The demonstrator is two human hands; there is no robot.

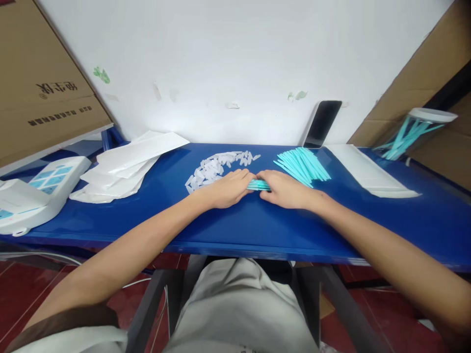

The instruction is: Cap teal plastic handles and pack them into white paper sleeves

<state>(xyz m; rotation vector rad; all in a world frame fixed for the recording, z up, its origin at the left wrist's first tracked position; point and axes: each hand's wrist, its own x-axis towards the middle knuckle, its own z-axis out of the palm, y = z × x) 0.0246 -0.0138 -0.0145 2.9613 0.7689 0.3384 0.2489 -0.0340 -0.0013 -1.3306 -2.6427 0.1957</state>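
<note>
My left hand point(232, 187) and my right hand point(285, 189) meet over the middle of the table. Both are closed around a small bundle of thin turquoise sticks point(259, 185), one hand at each end. Only the middle of the bundle shows; the fingers hide its ends. Just beyond my left hand lies a loose pile of small translucent white pointed pieces point(208, 169). A fanned heap of turquoise sticks point(303, 164) rests behind my right hand.
White paper-like bags point(125, 162) overlap at the left, beside a white device with blue panels point(47, 189). A black-screened phone point(324, 122) leans on the wall. Rightward are a flat white bag point(375, 171) and a clear tub of turquoise sticks point(412, 132). Cardboard point(47, 73) stands left.
</note>
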